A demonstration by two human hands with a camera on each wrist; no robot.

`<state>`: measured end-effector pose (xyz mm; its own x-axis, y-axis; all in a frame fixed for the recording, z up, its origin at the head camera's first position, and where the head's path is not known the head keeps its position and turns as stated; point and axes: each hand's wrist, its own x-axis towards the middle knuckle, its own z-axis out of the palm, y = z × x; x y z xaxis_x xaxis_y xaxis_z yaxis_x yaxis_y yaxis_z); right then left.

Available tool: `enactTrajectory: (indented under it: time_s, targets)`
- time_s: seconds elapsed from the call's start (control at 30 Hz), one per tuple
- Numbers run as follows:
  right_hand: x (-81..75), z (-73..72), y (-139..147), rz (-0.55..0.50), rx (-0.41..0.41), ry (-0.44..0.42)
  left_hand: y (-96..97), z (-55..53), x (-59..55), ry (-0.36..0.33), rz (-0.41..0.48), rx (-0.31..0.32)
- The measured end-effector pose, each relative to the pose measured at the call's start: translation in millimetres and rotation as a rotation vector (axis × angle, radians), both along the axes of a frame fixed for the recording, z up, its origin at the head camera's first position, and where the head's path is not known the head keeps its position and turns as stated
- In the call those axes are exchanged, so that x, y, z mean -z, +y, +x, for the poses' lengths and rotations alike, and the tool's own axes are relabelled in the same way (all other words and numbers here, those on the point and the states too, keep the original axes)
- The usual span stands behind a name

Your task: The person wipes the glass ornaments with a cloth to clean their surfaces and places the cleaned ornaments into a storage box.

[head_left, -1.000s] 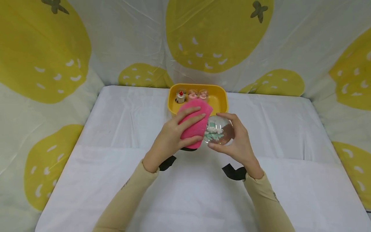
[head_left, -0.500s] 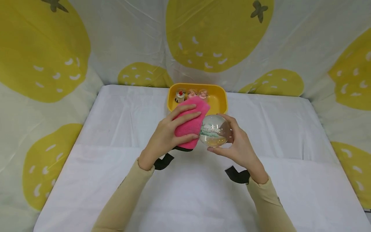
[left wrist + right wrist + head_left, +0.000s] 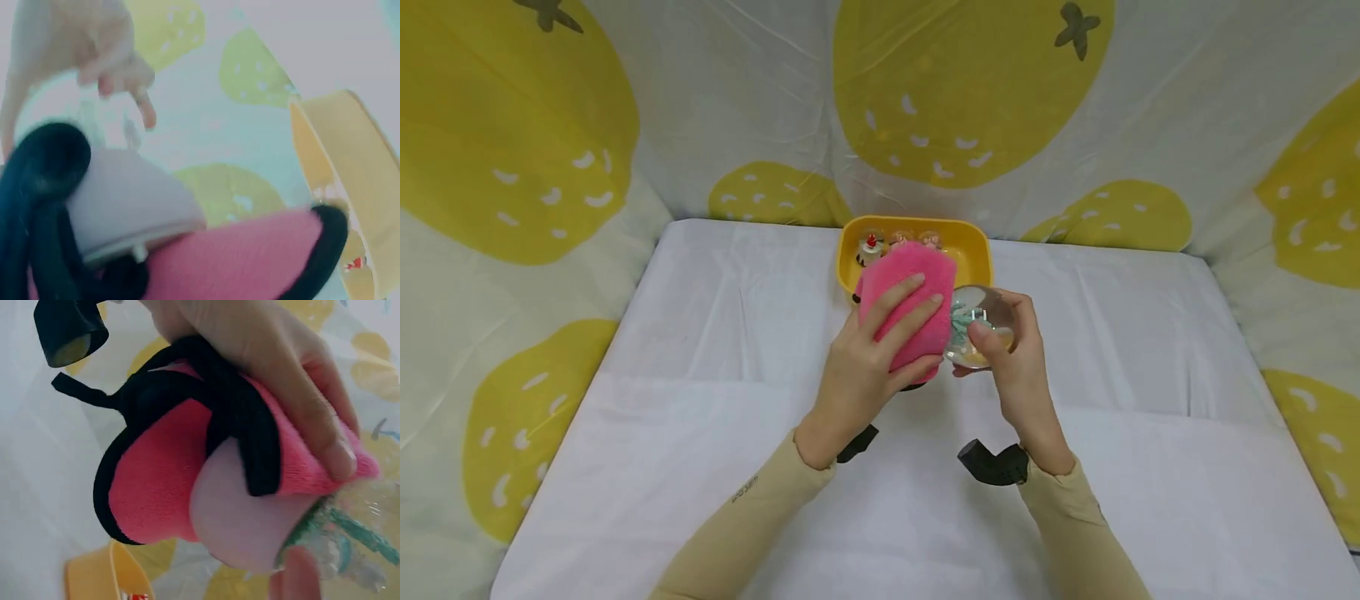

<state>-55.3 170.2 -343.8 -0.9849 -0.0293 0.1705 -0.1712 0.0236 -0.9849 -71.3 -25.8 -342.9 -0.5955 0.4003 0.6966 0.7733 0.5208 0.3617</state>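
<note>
In the head view a pink cloth with black trim (image 3: 910, 271) lies under the spread fingers of my left hand (image 3: 865, 362), which grips it. The cloth wraps partly round the pale base (image 3: 228, 503) of a snow globe, as the right wrist view shows. My right hand (image 3: 1022, 379) holds the clear ball of the snow globe (image 3: 970, 300), its thumb across the near side. Pale green and white figures show inside the glass. In the left wrist view the base (image 3: 131, 194) sits against the cloth (image 3: 237, 262), and fingers of the right hand (image 3: 81, 37) curl over the ball.
Behind the hands stands a yellow tray (image 3: 979, 258) on the white-covered table (image 3: 715, 317). Several small ornaments sit inside it, one with a red top (image 3: 871, 247); the cloth partly covers the others. A lemon-print curtain (image 3: 970, 100) hangs at the back and sides.
My right hand has turned the globe; its thumb has come from the lower edge to the near face. Cloth and left hand shifted left, then back right, hiding more of the ornaments.
</note>
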Motion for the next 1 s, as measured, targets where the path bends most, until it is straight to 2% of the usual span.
enactTrajectory:
  time_s: [0.07,0.13,0.2,0.27,0.37,0.4,0.47,0.53,0.67,0.83,0.93,1.0]
  targets:
    - [-3.3,3.0,3.1,0.074,-0.086,-0.043,-4.2,-2.9,0.0,-0.065,0.056,0.027]
    - [-5.1,4.6,7.8,0.191,-0.158,0.012,-11.0,-7.6,-2.3,-0.140,0.125,0.080]
    - [-5.7,3.0,13.2,0.319,-0.194,0.152,-17.1,-11.4,-5.6,-0.200,0.183,0.137]
    - [-5.5,-1.1,17.7,0.397,-0.186,0.326,-20.8,-13.1,-9.3,-0.240,0.213,0.189]
    - [-5.8,-7.2,21.1,0.408,-0.167,0.522,-21.8,-12.0,-13.1,-0.250,0.211,0.233]
    - [-5.6,-8.5,21.0,0.382,-0.164,0.556,-21.0,-11.2,-13.4,-0.243,0.203,0.235]
    - [-3.7,-9.3,19.6,0.337,-0.137,0.572,-18.4,-9.2,-13.0,-0.217,0.185,0.226]
    - [-1.9,-8.4,16.4,0.279,-0.100,0.537,-14.7,-7.6,-11.4,-0.178,0.167,0.200]
    - [0.5,-5.3,8.3,0.172,0.006,0.385,-6.0,-3.6,-7.1,-0.090,0.133,0.115]
    - [-4.9,-4.0,-0.6,0.030,0.086,0.080,3.8,1.9,0.6,0.003,0.048,-0.017]
    - [-8.9,-3.6,0.3,-0.013,0.026,-0.072,4.0,0.9,3.9,-0.004,0.035,-0.034]
    - [-10.6,-2.0,4.6,0.051,-0.071,-0.089,-0.1,-3.0,4.2,-0.060,0.080,-0.003]
